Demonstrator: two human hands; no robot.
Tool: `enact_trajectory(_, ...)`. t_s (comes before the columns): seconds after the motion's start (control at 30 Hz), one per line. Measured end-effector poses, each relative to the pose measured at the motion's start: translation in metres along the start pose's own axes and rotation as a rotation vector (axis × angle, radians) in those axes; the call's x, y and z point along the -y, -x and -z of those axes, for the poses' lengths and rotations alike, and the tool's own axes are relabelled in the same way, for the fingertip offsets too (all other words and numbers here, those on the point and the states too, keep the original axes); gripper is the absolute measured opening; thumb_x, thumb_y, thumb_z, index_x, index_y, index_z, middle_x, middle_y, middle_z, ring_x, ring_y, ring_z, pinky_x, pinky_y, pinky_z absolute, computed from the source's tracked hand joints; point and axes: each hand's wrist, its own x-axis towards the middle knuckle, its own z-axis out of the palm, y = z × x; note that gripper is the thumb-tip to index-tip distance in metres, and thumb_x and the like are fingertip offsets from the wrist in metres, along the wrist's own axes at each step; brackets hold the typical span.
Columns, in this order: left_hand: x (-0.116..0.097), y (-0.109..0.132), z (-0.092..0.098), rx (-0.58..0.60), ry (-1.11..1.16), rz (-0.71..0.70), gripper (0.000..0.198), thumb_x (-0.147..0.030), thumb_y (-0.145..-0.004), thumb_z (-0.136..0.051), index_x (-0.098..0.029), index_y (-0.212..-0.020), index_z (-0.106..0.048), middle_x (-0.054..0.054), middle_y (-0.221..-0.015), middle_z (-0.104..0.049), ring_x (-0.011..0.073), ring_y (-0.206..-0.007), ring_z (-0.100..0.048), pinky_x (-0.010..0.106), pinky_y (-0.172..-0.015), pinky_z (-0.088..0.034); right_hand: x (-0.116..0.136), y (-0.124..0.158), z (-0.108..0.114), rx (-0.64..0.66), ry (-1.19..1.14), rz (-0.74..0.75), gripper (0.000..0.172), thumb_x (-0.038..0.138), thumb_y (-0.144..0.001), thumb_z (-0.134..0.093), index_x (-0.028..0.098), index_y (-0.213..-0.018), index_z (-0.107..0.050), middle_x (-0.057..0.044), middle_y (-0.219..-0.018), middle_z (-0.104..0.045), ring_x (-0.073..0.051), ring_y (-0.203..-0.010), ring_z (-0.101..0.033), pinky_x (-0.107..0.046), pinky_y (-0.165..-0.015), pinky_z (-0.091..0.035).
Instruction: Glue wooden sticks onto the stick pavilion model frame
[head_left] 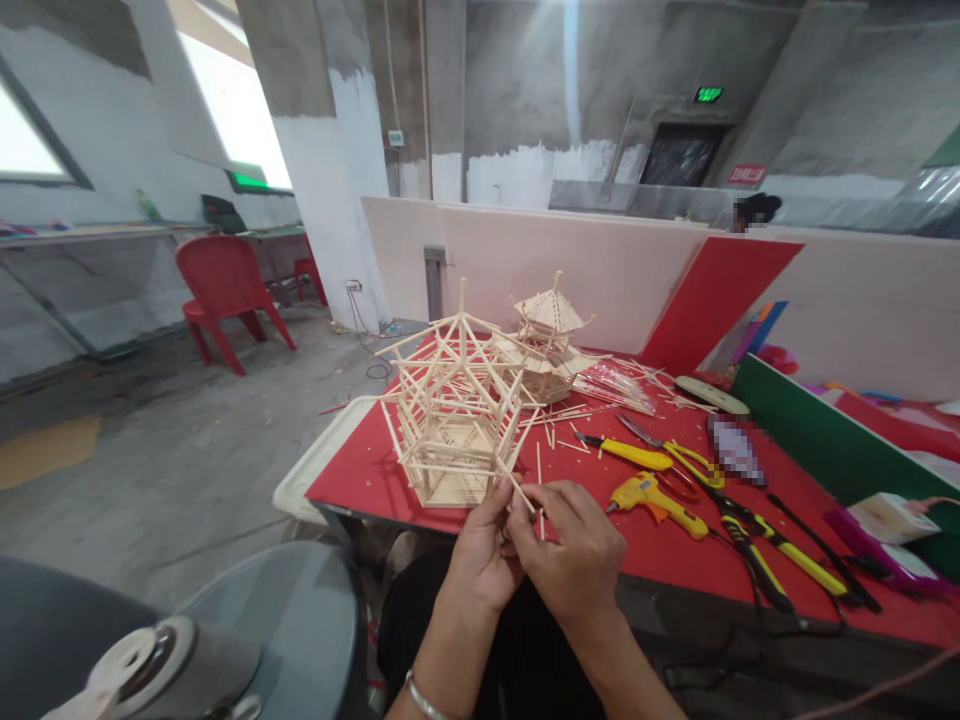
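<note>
A half-built pavilion of thin wooden sticks stands at the near edge of a red table. My left hand and my right hand meet just below its right side. Both pinch a thin wooden stick that slants up toward the frame. Their fingers are closed round it. A smaller finished stick pavilion stands behind the large one. Loose sticks lie scattered between the two models.
A yellow glue gun, yellow-handled pliers and cutters lie right of my hands. A green board and a red panel stand at the table's right. Red chairs sit on the concrete floor at left.
</note>
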Motion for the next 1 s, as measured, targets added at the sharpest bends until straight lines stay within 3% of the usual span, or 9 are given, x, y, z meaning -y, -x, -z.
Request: enact_trajectory(1.0,0.0003,-0.0021,0.0032,-0.003,0.038,0.011,0.014,-0.017,-0.08,-0.069,-0.011,-0.075,-0.058,-0.002,-0.054,-0.055,0.0016,-0.034,-0.041,0.009,-0.029,-0.023,-0.0003,0.0005,-0.0006,-0.007,-0.007,0.003,0.006,0.021,-0.082,-0.063,0.02,-0.083,-0.07,-0.002,-0.072,-0.066,-0.015,-0.07,-0.061,-0.026,-0.069,-0.046)
